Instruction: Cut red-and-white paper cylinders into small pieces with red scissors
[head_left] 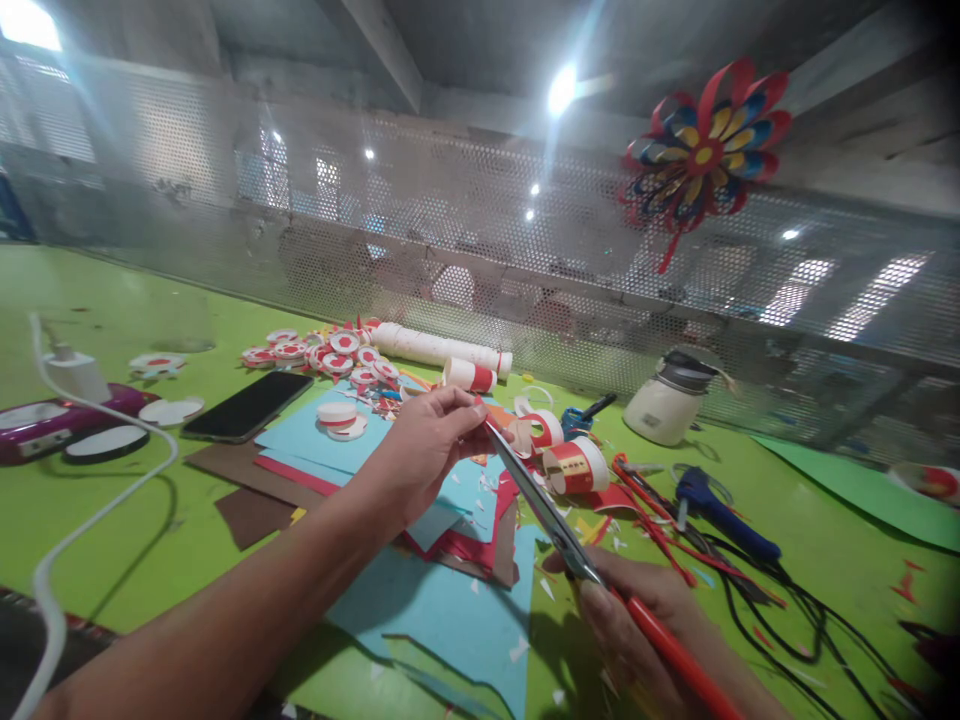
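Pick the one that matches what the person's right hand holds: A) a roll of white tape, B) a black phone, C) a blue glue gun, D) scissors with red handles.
D: the right hand grips the red handles of the scissors, whose blades reach up toward the fingertips of the left hand; the glue gun and phone lie on the green table.

Both hands raised, arms converging at centre.
Left hand (427,440) pinches, fingertips together, forearm extended; right hand (637,610) closed in a grip, lower.
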